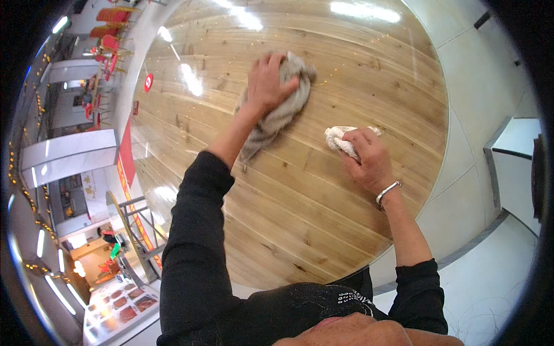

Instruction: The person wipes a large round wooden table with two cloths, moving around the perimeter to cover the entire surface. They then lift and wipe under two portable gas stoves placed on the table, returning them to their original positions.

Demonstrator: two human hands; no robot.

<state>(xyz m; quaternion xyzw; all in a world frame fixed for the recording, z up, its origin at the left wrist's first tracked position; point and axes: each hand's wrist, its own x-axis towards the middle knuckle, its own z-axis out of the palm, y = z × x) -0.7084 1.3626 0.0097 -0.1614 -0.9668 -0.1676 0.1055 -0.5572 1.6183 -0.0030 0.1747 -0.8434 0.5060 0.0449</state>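
My left hand (269,82) presses a grey, crumpled cloth (283,113) against a large round wooden table (303,190). The fingers lie over the cloth's upper end, and its lower part trails back beneath my wrist; hand and cloth are somewhat blurred. To the right, my right hand (368,158) grips a smaller bunched white cloth (336,137) at the tabletop. A silver bangle (388,191) circles that wrist. Both forearms are in black sleeves pushed up from the wrists.
A round red sticker (148,82) bearing a number marks the table's left rim. Pale floor tiles (458,125) border the right side, with a white pillar base (515,160) beyond. Red chairs (110,42) stand far left. A distant person (108,235) is near a picture-covered counter (121,305).
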